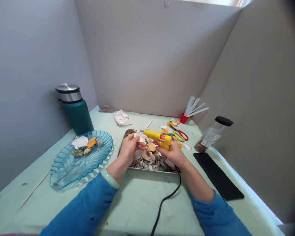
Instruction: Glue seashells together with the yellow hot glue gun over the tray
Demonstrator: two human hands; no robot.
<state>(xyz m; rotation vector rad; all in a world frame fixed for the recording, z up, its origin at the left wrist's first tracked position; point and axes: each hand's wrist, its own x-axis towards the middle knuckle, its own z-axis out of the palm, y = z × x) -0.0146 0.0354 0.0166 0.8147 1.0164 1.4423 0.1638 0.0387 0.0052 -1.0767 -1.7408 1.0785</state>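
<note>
My right hand (173, 152) is wrapped round a yellow glue gun (158, 136), its nozzle pointing left. A black cord runs from its handle down towards me. Between the fingers of my left hand (129, 147) is a pale seashell (139, 136), close to the nozzle; fingers and gun partly cover it. Both hands are above a metal tray (149, 170) full of small shells, among them a larger round cream shell (147, 155).
A blue scalloped plate (71, 173) with a few shells lies left, before a green thermos (77, 114). Scissors (179, 133), a red cup (184, 118) of glue sticks, a jar (210, 136) and a black slab (217, 177) stand or lie right. Partitions enclose the table.
</note>
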